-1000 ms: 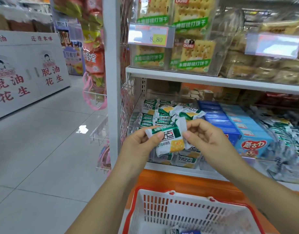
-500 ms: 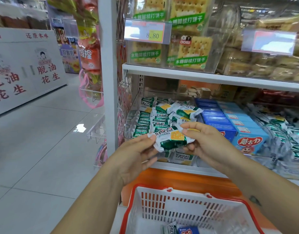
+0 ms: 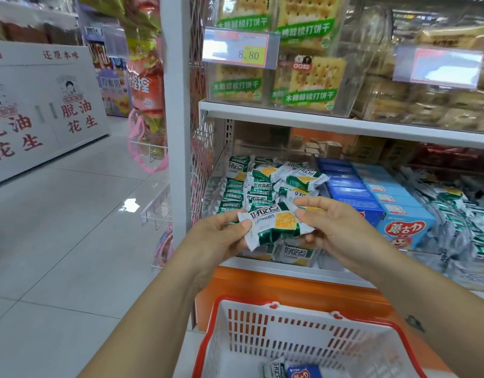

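A green-and-white cracker packet [image 3: 273, 226] lies flat between both hands in front of the lower shelf. My left hand [image 3: 219, 236] pinches its left edge with thumb and fingers. My right hand [image 3: 336, 230] holds its right end, fingers curled over the top. Behind it a clear bin [image 3: 216, 170] holds several more of the same packets [image 3: 265, 181]. A white shopping basket [image 3: 298, 342] with a red rim sits below my arms, with a green packet [image 3: 273, 369] and a blue packet [image 3: 303, 373] in it.
Blue snack boxes [image 3: 393, 211] fill the shelf right of the bin, with silvery packets [image 3: 459, 214] further right. Cracker packs [image 3: 311, 80] and a price tag [image 3: 238, 47] sit on the upper shelf. A white upright [image 3: 178, 132] stands left; tiled aisle floor [image 3: 58, 227] beyond.
The packet has turned from upright to lying flat with its printed face up, and both hands have lowered slightly with it.
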`<move>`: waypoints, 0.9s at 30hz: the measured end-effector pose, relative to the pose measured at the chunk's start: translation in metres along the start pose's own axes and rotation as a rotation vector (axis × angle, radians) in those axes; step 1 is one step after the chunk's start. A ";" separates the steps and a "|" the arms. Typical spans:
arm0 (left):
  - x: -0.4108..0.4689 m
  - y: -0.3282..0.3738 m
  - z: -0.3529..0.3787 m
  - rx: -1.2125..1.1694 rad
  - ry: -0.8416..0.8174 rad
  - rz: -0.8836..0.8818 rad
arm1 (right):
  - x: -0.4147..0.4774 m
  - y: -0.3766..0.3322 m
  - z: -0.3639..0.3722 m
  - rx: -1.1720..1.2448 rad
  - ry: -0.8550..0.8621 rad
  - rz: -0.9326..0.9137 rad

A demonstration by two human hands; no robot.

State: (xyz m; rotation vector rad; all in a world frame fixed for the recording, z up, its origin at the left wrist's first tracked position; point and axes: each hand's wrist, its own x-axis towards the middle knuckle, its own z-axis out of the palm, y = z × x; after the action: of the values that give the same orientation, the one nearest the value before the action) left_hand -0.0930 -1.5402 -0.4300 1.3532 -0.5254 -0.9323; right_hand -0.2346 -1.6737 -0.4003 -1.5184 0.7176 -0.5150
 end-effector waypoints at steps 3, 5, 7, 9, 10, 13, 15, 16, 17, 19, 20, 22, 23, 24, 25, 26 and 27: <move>0.000 0.000 -0.002 0.160 0.066 0.155 | -0.001 -0.003 -0.007 -0.171 -0.015 -0.039; -0.001 0.001 0.000 0.179 0.092 0.224 | -0.004 -0.005 -0.009 -0.268 -0.019 -0.055; -0.003 0.002 0.003 0.177 0.090 0.268 | -0.007 -0.007 -0.008 -0.237 -0.050 -0.062; -0.003 0.001 0.004 0.245 0.099 0.305 | -0.009 -0.009 -0.007 -0.167 -0.083 -0.057; -0.003 0.000 0.004 0.278 0.106 0.310 | -0.010 -0.010 -0.006 -0.161 -0.088 -0.060; -0.002 0.001 0.007 0.247 0.087 0.294 | -0.012 -0.006 -0.005 -0.293 0.005 -0.146; -0.004 0.000 0.011 0.241 0.117 0.332 | -0.012 -0.001 -0.004 -0.281 0.076 -0.217; -0.005 -0.001 0.013 0.238 0.139 0.360 | -0.011 0.003 -0.002 -0.231 0.081 -0.239; -0.005 -0.001 0.015 0.228 0.150 0.380 | -0.010 0.007 0.000 -0.177 0.077 -0.255; -0.005 -0.004 0.018 0.183 0.133 0.390 | -0.009 0.014 0.004 -0.098 0.081 -0.318; -0.004 -0.004 0.019 0.168 0.115 0.387 | -0.008 0.017 0.004 -0.085 0.092 -0.365; -0.002 -0.005 0.019 0.156 0.088 0.385 | -0.006 0.023 0.006 -0.092 0.111 -0.451; 0.000 -0.006 0.018 0.157 0.084 0.390 | -0.006 0.025 0.007 -0.100 0.115 -0.481; 0.000 -0.007 0.017 0.169 0.084 0.398 | -0.006 0.026 0.007 -0.113 0.115 -0.501; 0.000 -0.008 0.017 0.196 0.087 0.399 | -0.006 0.026 0.008 -0.135 0.110 -0.517; 0.001 -0.009 0.016 0.226 0.098 0.389 | -0.006 0.027 0.008 -0.174 0.099 -0.531; 0.003 -0.010 0.015 0.254 0.111 0.373 | -0.006 0.027 0.007 -0.241 0.081 -0.547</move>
State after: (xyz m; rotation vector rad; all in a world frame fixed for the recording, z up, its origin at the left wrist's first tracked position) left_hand -0.1064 -1.5508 -0.4377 1.4589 -0.7992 -0.4942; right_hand -0.2374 -1.6639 -0.4269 -1.9392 0.4272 -0.9279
